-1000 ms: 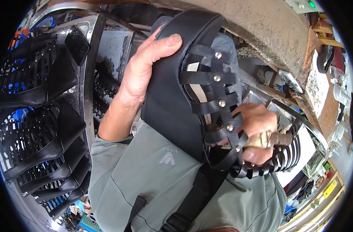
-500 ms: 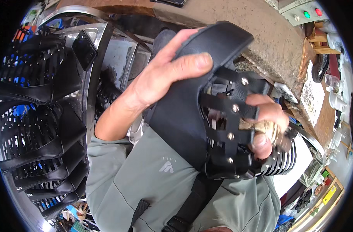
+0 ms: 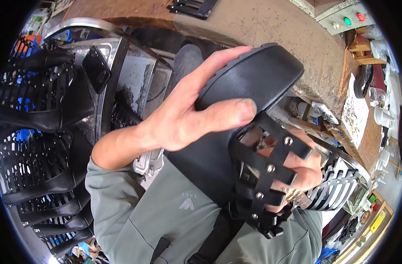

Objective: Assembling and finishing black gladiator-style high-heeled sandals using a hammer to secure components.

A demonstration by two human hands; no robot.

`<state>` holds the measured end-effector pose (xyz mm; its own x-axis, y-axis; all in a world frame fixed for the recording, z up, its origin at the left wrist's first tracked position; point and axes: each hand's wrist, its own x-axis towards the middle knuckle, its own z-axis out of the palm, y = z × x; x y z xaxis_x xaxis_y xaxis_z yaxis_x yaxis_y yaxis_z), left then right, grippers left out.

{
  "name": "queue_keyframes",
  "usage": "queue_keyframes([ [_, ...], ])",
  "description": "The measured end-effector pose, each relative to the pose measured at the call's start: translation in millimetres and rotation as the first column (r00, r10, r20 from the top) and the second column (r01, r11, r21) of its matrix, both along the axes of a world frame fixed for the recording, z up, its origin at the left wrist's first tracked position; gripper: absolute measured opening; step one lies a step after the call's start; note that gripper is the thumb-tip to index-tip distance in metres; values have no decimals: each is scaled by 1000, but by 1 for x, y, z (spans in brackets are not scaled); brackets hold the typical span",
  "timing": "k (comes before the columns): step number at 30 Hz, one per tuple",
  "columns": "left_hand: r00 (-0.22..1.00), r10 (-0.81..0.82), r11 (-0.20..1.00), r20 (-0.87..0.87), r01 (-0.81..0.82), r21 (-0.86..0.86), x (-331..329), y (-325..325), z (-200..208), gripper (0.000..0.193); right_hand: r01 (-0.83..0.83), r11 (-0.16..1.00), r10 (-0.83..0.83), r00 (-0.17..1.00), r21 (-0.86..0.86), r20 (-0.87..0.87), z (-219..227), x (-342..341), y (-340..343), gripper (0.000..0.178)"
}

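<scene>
- The black strappy sandal lies lengthwise from toe, up near the brown surface, to heel by the chest.
- Left hand clasps its sole (thumb across).
- Right hand is tucked inside the straps, gripping.

black sandal: matt, leather-like sole, smooth face, ribbed edge near toe. straps: flat black leather-like bands, dull sheen, small shiny metal rivets. left hand bare skin on sole; right hand bare under straps. sleeve: soft grey-green cloth, matt. workbench: rough brown surface, scuffed, stained. metal frame: bright steel, worn, smeared. stacked sandals at left: black, slightly glossy strapwork. paper sheet: white, smudged.
</scene>
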<state>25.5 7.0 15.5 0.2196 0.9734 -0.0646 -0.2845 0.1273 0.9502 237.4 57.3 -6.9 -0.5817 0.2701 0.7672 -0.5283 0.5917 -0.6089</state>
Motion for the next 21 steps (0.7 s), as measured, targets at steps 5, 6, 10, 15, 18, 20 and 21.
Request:
queue_keyframes([
  [5,997,2,998,-82,4,69,-4,1,-1,71,40,946,-54,998,-323,-33,-1,-5,-8,23],
  [6,994,-12,996,-105,21,85,-5,3,-1,71,14,944,-19,1000,-330,-11,5,-5,-4,22],
  [10,998,-8,1000,-64,8,1,-6,7,-15,71,162,913,-62,962,-375,266,15,-2,3,22],
  [15,944,-330,823,-28,272,-499,-18,2,-121,76,458,512,42,832,-727,554,-82,6,11,20],
  [18,636,-327,942,-698,275,-191,-40,-69,-129,84,7,776,24,999,-631,41,-190,20,5,22],
  [20,574,-281,929,-769,364,-67,-35,-76,-105,88,138,207,326,924,-968,201,-170,21,1,23],
  [21,567,-131,959,-814,281,41,-25,-72,-100,89,271,-114,485,855,-956,185,-157,22,-1,23],
])
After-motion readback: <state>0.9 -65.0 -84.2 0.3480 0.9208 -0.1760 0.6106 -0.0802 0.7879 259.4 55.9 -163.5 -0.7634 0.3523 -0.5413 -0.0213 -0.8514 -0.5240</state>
